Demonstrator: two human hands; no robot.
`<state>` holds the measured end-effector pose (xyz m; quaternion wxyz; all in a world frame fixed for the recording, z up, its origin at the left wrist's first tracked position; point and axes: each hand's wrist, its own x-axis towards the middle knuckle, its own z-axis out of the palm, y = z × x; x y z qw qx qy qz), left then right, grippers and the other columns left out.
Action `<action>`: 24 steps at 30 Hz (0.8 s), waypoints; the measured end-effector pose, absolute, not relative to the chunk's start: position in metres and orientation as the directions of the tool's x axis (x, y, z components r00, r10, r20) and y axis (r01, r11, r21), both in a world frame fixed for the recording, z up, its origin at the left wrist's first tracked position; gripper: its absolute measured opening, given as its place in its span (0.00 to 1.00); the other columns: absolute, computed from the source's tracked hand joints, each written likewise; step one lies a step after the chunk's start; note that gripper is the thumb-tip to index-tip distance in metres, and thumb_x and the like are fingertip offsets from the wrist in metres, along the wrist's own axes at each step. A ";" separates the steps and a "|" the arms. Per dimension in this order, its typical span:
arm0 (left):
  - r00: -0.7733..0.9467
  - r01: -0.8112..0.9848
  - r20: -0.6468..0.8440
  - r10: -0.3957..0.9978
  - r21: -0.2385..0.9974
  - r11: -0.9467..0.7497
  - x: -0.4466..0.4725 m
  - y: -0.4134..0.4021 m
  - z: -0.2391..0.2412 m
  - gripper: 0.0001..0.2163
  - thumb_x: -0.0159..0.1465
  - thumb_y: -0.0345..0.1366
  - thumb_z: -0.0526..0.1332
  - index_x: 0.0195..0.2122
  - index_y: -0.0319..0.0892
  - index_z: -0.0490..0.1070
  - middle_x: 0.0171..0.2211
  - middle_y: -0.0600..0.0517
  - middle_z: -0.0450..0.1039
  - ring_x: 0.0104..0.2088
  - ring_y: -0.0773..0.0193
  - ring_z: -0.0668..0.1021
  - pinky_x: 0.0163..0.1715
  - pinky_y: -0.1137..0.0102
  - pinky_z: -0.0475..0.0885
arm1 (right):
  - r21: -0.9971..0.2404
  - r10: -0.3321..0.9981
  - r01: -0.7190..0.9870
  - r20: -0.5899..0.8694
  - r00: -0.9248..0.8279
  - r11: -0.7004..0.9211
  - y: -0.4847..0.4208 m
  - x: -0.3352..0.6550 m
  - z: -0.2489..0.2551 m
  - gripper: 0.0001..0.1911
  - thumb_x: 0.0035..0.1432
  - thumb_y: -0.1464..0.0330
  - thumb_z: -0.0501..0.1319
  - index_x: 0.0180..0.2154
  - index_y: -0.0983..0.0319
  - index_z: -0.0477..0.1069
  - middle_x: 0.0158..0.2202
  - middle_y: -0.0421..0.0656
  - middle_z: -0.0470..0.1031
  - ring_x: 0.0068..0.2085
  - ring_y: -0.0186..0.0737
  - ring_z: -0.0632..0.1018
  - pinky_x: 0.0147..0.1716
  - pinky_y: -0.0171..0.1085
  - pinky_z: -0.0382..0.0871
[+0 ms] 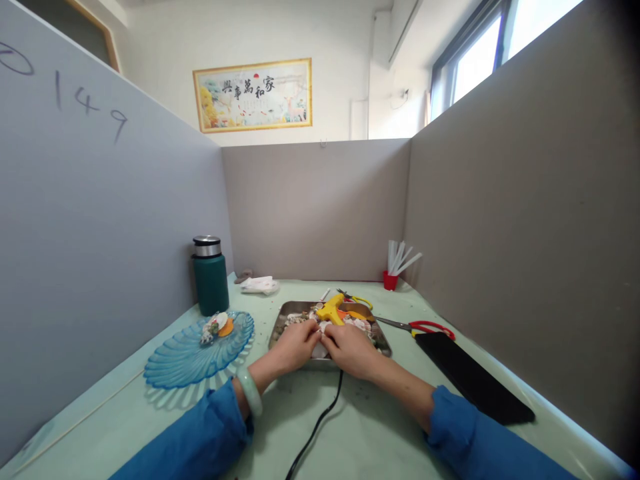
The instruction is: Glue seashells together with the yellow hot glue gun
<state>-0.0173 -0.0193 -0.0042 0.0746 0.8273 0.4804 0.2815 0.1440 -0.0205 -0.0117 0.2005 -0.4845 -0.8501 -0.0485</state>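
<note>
My left hand [299, 343] and my right hand [351, 348] meet over the near part of a metal tray [327, 365]. The fingers of both are pinched together at the fingertips. Whatever is between them is too small and too hidden to name; something whitish shows there. Shells and small pieces [363, 325] in white, pink and orange fill the tray around my hands. A yellow hot glue gun [331, 311] lies on the shells just beyond my fingertips. Its black cord [320, 419] shows in front of the tray and runs toward me.
On the left, a blue scalloped glass plate [187, 357] holds a small shell cluster [217, 327]; a green bottle [211, 280] stands behind it. Right of the tray lie red-handled scissors [430, 327] and a black flat slab [473, 377]. Yellow-handled pliers [361, 301], a red cup [391, 281] of white sticks and white packets [260, 285] sit farther back.
</note>
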 end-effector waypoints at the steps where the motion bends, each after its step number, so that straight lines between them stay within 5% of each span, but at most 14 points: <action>1: 0.379 0.754 0.393 0.837 0.393 -0.526 -0.017 -0.019 -0.004 0.09 0.61 0.37 0.49 0.27 0.41 0.63 0.26 0.52 0.69 0.28 0.66 0.69 0.26 0.74 0.56 | -0.111 0.805 0.843 0.386 -0.451 0.526 -0.021 0.144 -0.012 0.19 0.62 0.60 0.45 0.32 0.62 0.70 0.29 0.44 0.73 0.30 0.36 0.70 0.26 0.34 0.49; 24: 0.403 0.803 0.394 0.826 0.282 -0.526 -0.017 -0.022 -0.006 0.09 0.62 0.36 0.48 0.30 0.41 0.65 0.28 0.50 0.71 0.29 0.64 0.71 0.27 0.72 0.57 | -0.127 0.825 0.851 0.353 -0.441 0.509 -0.021 0.143 -0.010 0.19 0.62 0.61 0.46 0.34 0.62 0.71 0.30 0.45 0.74 0.31 0.37 0.71 0.27 0.34 0.51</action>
